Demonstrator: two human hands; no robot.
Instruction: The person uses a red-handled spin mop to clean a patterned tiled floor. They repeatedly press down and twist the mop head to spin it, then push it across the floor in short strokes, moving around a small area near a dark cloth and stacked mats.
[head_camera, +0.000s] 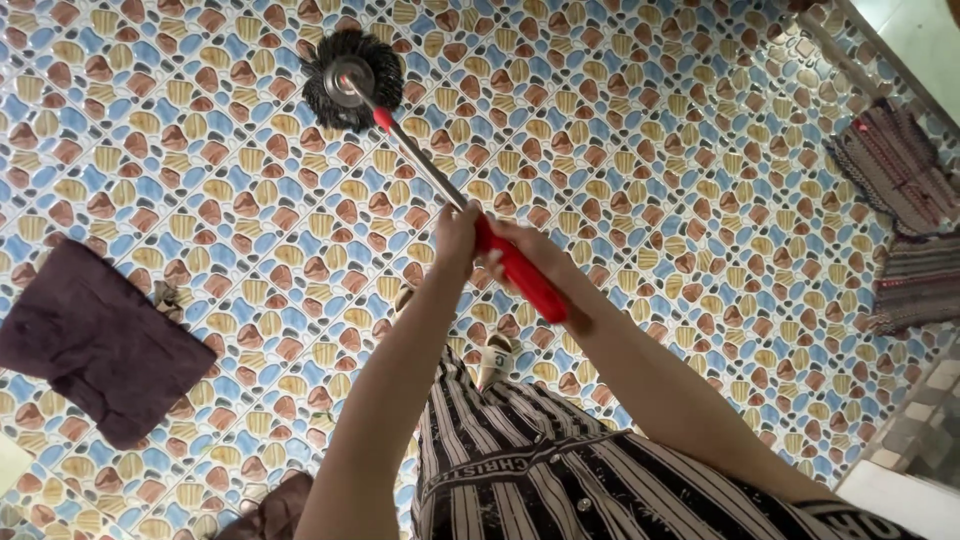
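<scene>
On the left, one dark cloth (100, 340) is lying flat on the patterned tile floor (650, 170), and the corner of a second dark cloth (275, 510) is showing at the bottom edge.

Further right, one mop (430, 165) is reaching out over the floor. Its round dark head (352, 80) is resting on the tiles well ahead of the hands, and its metal shaft is running back down and to the right into a red grip.

Two hands are holding it. The left hand (457, 238) is wrapping closed around the shaft just where the metal meets the red grip. The right hand (530, 255) is sitting just beside it, clamping closed on the red grip, whose end is sticking out past it toward the person.

Below the hands, one sandalled foot (495, 358) is showing on the tiles above striped clothing.

At the far right, two striped woven mats (905, 200) are lying near a raised step.
</scene>
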